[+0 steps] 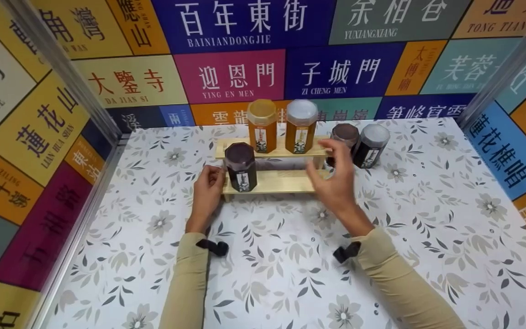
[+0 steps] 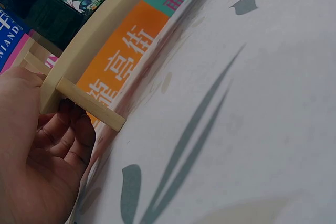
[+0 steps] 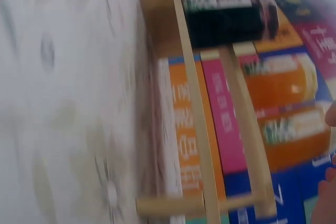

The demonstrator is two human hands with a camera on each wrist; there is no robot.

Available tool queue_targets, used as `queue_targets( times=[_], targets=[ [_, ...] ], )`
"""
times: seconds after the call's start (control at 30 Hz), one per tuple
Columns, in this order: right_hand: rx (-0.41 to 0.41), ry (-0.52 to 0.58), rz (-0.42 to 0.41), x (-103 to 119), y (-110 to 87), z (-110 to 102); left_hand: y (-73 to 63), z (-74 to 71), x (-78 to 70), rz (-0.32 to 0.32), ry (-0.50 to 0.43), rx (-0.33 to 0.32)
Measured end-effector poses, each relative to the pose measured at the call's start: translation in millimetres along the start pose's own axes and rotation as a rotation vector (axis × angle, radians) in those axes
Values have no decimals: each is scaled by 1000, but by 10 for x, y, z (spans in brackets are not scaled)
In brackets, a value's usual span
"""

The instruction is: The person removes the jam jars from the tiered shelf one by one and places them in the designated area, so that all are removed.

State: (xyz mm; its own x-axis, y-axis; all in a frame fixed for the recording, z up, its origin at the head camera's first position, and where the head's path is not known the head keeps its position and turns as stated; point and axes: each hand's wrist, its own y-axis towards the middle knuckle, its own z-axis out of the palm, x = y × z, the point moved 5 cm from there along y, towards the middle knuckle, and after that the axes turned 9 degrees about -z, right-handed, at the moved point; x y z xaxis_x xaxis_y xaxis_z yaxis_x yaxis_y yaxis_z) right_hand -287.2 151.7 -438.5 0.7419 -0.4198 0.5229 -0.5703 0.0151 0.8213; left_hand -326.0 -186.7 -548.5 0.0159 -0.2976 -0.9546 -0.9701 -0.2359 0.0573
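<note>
A two-tier wooden rack (image 1: 286,183) stands toward the back of the table. My left hand (image 1: 208,183) grips the left end of its lower shelf, fingers curled under the wood beside a short leg (image 2: 92,104). On that shelf's left end sits a dark jar (image 1: 241,169) with a dark lid. Two amber jars, one yellow-lidded (image 1: 263,130) and one white-lidded (image 1: 300,130), occupy the upper shelf. Near the rack's right end, my right hand (image 1: 338,185) has thumb and fingers spread, holding nothing. It partly hides a brown-lidded dark jar (image 1: 345,132).
Beside the brown-lidded jar, a white-lidded dark jar (image 1: 372,148) stands on the table at the right. A flower-patterned cloth (image 1: 281,274) covers the tabletop. Panels with printed signs (image 1: 231,75) rise behind the table and along its sides.
</note>
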Motion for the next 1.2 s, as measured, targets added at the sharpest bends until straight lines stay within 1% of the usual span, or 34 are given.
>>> queue_targets(
  times=[0.13,0.23,0.37,0.43,0.5,0.6,0.77,0.97,1.07,1.2],
  targets=[
    [144,94,85,127,-92,379,4,-2,1,-2,12,8],
    [217,164,153,183,-151,640,8,-7,-3,-2,13,12],
    [255,250,224,225,-202,929,13,-9,-8,6,7,6],
    [256,250,248,234,-218,1039,14,-8,-12,10,5,6],
    [248,222,259,239,-227,1125,14,-6,-12,14,2,8],
    [229,178,262,242,-233,1217,7,-5,-11,22,18,13],
    [207,136,257,242,-251,1321,-11,-14,-7,33,56,13],
    [218,62,218,255,-261,1394,-2,-23,-11,26,66,-10],
    [230,58,218,265,-269,1409,2,-22,-5,23,67,-12],
    [240,99,229,284,-286,1396,1,-9,6,10,66,-5]
  ],
)
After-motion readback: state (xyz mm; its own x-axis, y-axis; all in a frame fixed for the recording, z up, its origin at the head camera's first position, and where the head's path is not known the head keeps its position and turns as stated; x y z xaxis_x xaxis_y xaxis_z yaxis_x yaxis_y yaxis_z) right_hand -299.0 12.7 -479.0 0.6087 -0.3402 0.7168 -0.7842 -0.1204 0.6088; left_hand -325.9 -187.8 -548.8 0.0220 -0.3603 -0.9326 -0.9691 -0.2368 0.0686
